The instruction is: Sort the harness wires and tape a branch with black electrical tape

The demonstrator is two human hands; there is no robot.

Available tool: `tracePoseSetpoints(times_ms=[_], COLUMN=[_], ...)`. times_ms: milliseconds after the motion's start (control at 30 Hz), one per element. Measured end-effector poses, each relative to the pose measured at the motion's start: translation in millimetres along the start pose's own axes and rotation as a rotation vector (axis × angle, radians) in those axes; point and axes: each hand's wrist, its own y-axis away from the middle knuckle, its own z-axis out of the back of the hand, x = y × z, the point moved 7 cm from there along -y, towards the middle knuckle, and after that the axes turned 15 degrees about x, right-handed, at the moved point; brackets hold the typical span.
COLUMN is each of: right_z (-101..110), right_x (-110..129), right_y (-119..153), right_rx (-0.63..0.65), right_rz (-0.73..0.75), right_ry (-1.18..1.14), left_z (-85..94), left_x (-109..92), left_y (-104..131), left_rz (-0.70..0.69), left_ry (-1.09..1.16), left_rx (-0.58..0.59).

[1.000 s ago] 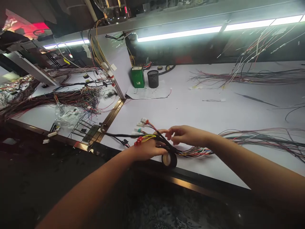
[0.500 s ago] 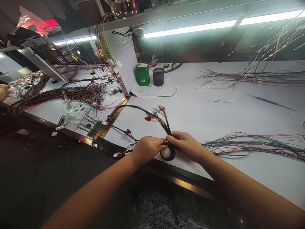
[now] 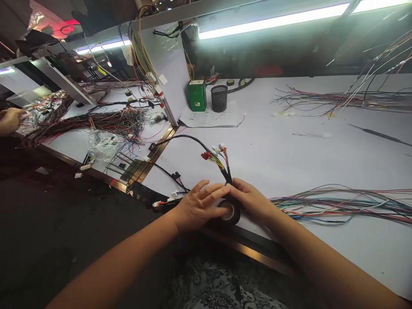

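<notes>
A wire harness (image 3: 226, 172) wrapped in black stands up from my right hand (image 3: 249, 195), which pinches it between thumb and fingers. At its top, the wires fan out to red connectors (image 3: 206, 156) and white connectors (image 3: 222, 148). My left hand (image 3: 201, 204) lies against the harness from the left, its fingers stretched toward my right thumb. Below them hangs a roll of black tape (image 3: 236, 213), with my left thumb at its centre hole. The fingers hide where the tape meets the harness.
Loose wires (image 3: 337, 206) lie to the right of my hands. A green box (image 3: 197, 96) and a black mesh cup (image 3: 219, 99) stand at the back, on paper. Tweezers (image 3: 380, 134) lie far right. Another person's hand (image 3: 11, 121) is beside wire bundles (image 3: 80, 124) at far left.
My left fingers have loosened from a tight pinch and stretched out. My left thumb has moved onto the tape roll's hole. My right hand keeps its grip. The view has shifted slightly.
</notes>
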Motion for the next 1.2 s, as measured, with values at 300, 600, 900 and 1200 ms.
tracePoseSetpoints(times_ms=[300, 600, 900, 1200], right_z=[-7.6, 3.6, 2.0, 0.4], right_x=[12.1, -6.4, -10.3, -4.1], right_y=[-6.6, -24.1, -23.4, -17.5], right_rx=[0.162, -0.107, -0.250, -0.339], right_rz=[-0.005, 0.102, 0.267, 0.246], right_ry=[-0.220, -0.463, -0.402, -0.020], left_z=[8.9, 24.6, 8.8, 9.4], left_x=[-14.9, -11.0, 26.0, 25.8], left_y=[-14.2, -18.2, -8.4, 7.3], left_rz=[-0.112, 0.291, 0.655, 0.733], left_ry=[0.082, 0.240, 0.655, 0.657], left_rx=[-0.125, -0.335, -0.342, -0.244])
